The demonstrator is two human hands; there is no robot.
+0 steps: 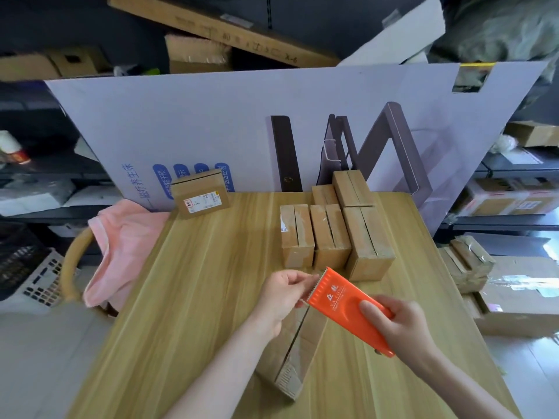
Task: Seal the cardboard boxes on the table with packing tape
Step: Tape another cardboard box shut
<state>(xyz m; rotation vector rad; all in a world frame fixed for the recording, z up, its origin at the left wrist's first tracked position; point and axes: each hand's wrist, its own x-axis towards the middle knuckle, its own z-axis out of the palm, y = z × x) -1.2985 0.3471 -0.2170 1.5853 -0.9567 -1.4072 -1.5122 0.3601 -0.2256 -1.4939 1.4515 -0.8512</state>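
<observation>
Near box (295, 355): lying on the table (196, 282) beneath both hands, long and narrow, top flaps closed along a middle seam, one end towards the camera.
Right hand (402, 326): wrapped round the rear of the orange tape dispenser (341, 300), thumb pressed flat on its top face.
Tape dispenser: held above the near box, tilted, toothed edge pointing away and to the left.
Left hand (282, 297): pinching at the toothed front edge of the tape dispenser with thumb and fingertips; tape between them too faint to tell.
Five boxes (329, 234): clustered on the right half of the table beyond the hands, three in front, two behind, touching side by side, flap seams showing as dark slits.
Labelled box (201, 193): alone at the far left edge of the table, white sticker facing the camera.
Pink cloth (121, 246): draped over a curved chair back just left of the table.
Printed cardboard sheet (211, 122): standing upright behind the table.
</observation>
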